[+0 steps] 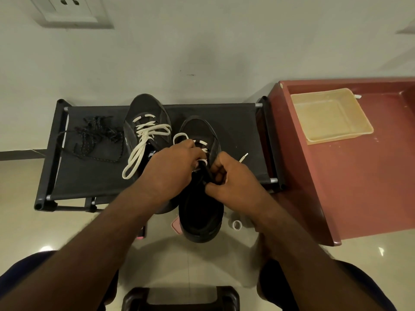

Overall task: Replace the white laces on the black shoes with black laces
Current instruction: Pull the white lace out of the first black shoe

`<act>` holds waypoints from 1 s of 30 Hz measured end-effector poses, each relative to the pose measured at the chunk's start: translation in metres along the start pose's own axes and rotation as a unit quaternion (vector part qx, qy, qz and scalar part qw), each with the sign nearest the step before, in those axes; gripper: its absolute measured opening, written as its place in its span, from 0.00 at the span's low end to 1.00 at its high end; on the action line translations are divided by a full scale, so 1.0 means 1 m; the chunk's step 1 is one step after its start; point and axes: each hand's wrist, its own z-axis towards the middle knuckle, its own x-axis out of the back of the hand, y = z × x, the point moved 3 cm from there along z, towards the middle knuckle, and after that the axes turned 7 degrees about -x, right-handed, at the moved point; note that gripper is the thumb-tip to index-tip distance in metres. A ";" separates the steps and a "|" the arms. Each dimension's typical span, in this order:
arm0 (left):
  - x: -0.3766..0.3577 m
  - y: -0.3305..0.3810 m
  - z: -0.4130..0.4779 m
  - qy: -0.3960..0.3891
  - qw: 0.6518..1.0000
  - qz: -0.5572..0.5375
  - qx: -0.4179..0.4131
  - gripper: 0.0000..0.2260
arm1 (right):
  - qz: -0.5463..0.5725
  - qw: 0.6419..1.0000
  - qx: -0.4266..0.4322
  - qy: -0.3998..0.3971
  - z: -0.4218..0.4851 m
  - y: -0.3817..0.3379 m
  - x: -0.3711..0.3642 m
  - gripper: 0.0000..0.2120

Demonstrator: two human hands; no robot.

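Observation:
Two black shoes stand on a black fabric rack point(235, 131). The left shoe point(147, 115) carries a loosened white lace point(143, 144) that trails off its side. The right shoe point(202, 212) hangs over the rack's front edge. My left hand point(173, 171) pinches that shoe's white lace point(180, 136) at the eyelets. My right hand point(233, 178) grips the shoe's tongue and collar, fingers curled. A loose end of the lace point(243, 157) pokes out to the right. The black laces point(96, 138) lie in a heap on the rack's left part.
A reddish table point(359, 187) stands right of the rack with a pale yellow tray point(330, 115) on it. On the floor below the shoe lie a pink object point(176, 226) and a white tape roll point(236, 225). A dark stool point(179, 298) sits between my knees.

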 end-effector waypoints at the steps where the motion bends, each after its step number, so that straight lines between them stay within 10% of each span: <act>1: 0.002 -0.001 0.000 0.007 1.000 -0.021 0.012 0.11 | 0.000 1.000 -0.001 0.000 0.000 0.000 0.000 0.12; 13: 0.018 -0.006 -0.003 0.150 0.974 -0.149 0.087 0.04 | 0.011 1.000 -0.023 0.008 0.001 -0.001 0.001 0.11; 19: 0.048 -0.045 -0.010 0.372 0.844 -0.318 0.218 0.07 | 0.012 1.000 -0.024 -0.003 -0.002 0.001 -0.001 0.12; 22: 0.049 -0.049 -0.015 0.317 0.900 -0.215 0.209 0.25 | 0.009 1.000 -0.027 0.002 -0.001 0.001 -0.001 0.12; 30: 0.013 0.014 -0.013 0.035 0.994 -0.021 0.104 0.13 | -0.046 0.996 -0.003 0.077 -0.002 -0.006 0.006 0.08</act>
